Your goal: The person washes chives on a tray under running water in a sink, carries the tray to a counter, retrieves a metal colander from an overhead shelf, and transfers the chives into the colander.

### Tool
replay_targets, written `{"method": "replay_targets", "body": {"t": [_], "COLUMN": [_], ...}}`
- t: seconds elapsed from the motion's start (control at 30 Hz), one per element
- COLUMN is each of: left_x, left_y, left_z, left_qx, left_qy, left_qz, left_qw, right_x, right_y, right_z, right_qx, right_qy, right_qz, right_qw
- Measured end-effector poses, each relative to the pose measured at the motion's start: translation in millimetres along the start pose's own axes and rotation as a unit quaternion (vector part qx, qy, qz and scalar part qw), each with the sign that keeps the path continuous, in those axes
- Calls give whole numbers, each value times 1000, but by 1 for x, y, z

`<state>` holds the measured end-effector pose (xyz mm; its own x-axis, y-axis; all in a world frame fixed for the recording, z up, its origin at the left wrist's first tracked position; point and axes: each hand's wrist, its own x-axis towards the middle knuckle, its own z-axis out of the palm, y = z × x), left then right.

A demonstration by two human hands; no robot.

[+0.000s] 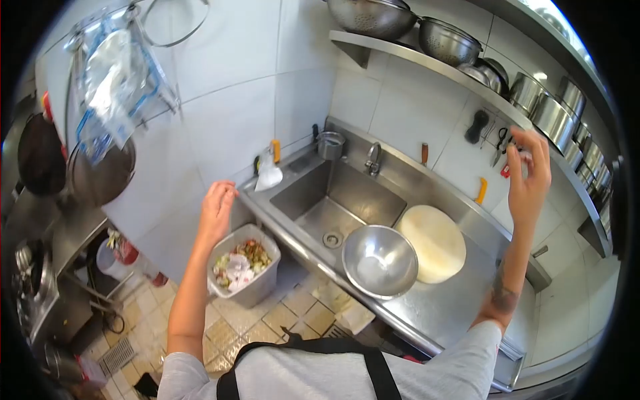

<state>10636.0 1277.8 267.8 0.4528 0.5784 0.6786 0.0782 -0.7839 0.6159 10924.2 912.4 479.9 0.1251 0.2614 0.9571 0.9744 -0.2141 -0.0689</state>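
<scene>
Seen from the head camera in a kitchen, the left hand (219,207) hovers at 9 o'clock, fingers bunched and curled, its thumb's contact unclear, above a scrap-filled bin (265,283) at 8 o'clock. At 3 o'clock, the right hand (530,170) is raised, thumb and fingers curved apart, near wall-hung scissors (501,140), whose long axis slants from 1 o'clock down to 7, blades lowermost. A round steel bowl (380,261), mouth upward, rests between 4 and 5 o'clock.
</scene>
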Motion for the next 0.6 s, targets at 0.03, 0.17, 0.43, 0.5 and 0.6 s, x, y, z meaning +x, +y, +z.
{"method": "replay_targets", "body": {"t": [0.03, 0.17, 0.43, 0.5, 0.6], "left_x": [21, 120, 350, 406, 480], "left_y": [-3, -15, 16, 20, 27], "left_z": [1, 5, 29, 48, 82], "left_qx": [-3, 4, -31, -62, -125], "left_qy": [5, 39, 106, 115, 90], "left_qz": [19, 106, 271, 292, 278], "left_qw": [1000, 994, 956, 947, 948], "right_x": [23, 113, 271, 312, 353], "right_y": [1, 18, 55, 77, 91], "right_z": [16, 79, 221, 254, 313], "right_qx": [-24, -100, -279, -323, -285], "right_qy": [12, 23, -48, -58, -32], "right_qz": [-23, -117, -254, -378, -270], "right_qw": [999, 988, 925, 866, 919]}}
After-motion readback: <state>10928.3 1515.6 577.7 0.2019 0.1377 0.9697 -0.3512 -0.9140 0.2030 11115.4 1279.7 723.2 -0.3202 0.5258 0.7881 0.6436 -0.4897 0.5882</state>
